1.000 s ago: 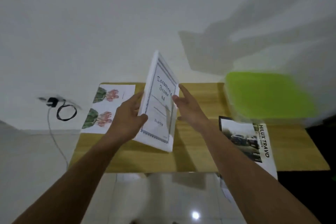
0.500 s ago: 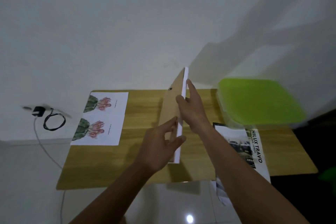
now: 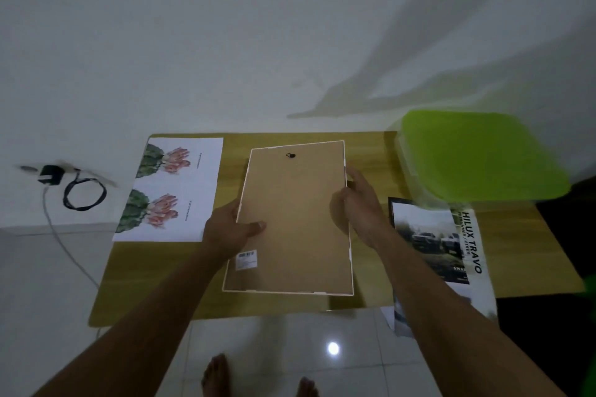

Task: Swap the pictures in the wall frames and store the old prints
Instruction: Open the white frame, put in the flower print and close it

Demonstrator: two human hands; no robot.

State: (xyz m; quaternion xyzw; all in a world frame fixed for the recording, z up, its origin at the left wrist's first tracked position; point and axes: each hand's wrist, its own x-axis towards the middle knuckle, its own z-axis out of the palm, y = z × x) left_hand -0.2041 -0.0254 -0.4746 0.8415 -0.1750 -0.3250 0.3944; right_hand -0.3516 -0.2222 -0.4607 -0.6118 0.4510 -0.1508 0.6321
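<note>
A wooden table (image 3: 354,145) is seen from above, set against a white wall. At its centre a white picture frame (image 3: 290,219) is held face down, its brown backing board turned upward. Whether it rests flat on the table or just above it cannot be told. A small black hanger (image 3: 290,155) is fixed near the far edge of the backing, and a barcode sticker (image 3: 246,259) is stuck near its left near corner.

The frame is gripped at both long sides. The left hand (image 3: 227,230) is closed on the left edge, thumb laid flat on the backing. The right hand (image 3: 359,206) is closed on the right edge, fingers curled over the rim.

On the table to the left of the frame, a flower print (image 3: 169,190) showing two pink blooms is laid flat. To the right, a car print (image 3: 442,245) lettered "HILUX TRAVO" is laid with its near end hanging over the table edge. At the far right, a green-lidded plastic box (image 3: 480,158) is seen, blurred.
</note>
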